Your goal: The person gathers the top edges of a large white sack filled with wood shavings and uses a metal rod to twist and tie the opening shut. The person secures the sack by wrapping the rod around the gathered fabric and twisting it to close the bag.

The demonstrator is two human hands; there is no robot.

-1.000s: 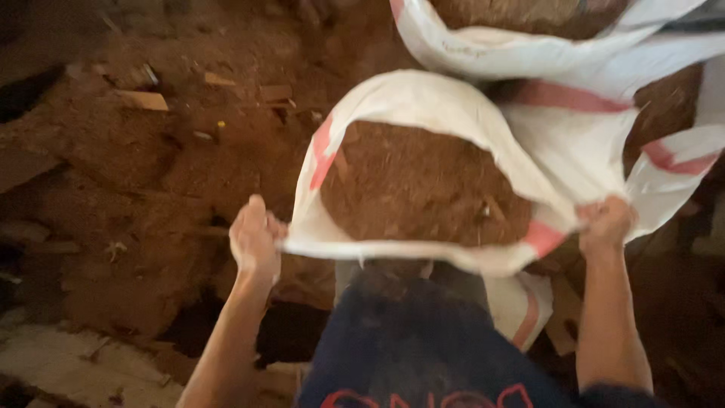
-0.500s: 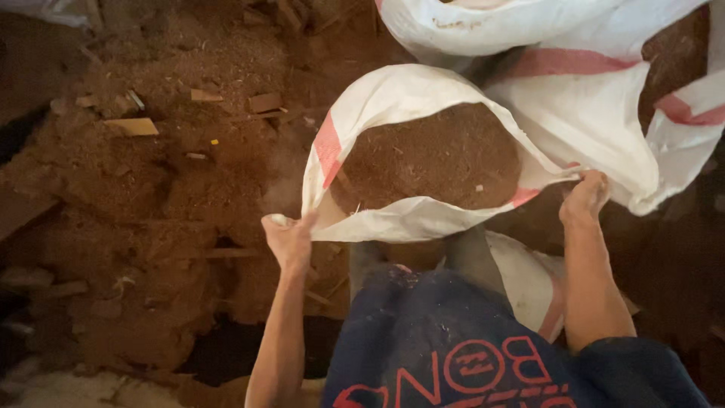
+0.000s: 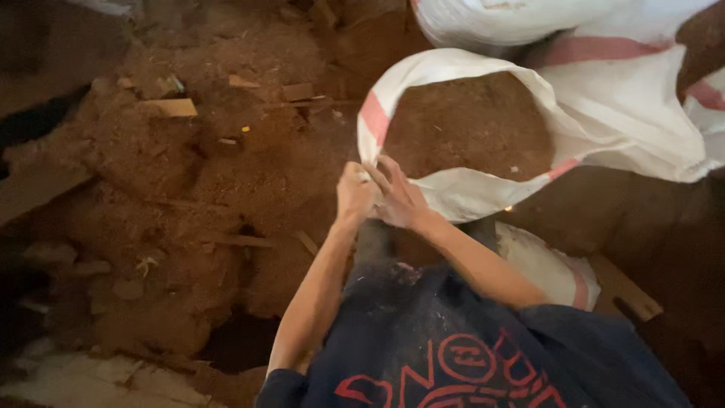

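Observation:
A white woven sack [image 3: 483, 193] with a red stripe stands open in front of me, filled with brown sawdust [image 3: 468, 125]. My left hand [image 3: 353, 193] grips the near left corner of the sack's rim. My right hand [image 3: 399, 198] lies right beside it, fingers spread on the same rim edge. Both forearms reach forward from my dark blue shirt.
A second white sack [image 3: 627, 83] with red stripes lies behind and to the right. A large heap of reddish-brown sawdust [image 3: 189, 181] with wood offcuts [image 3: 172, 107] fills the left. Pale boards [image 3: 68, 378] lie at the bottom left.
My right hand left the sack's right rim and crossed over to the near left corner, beside my left hand. The view shifted so the sack sits higher and further right.

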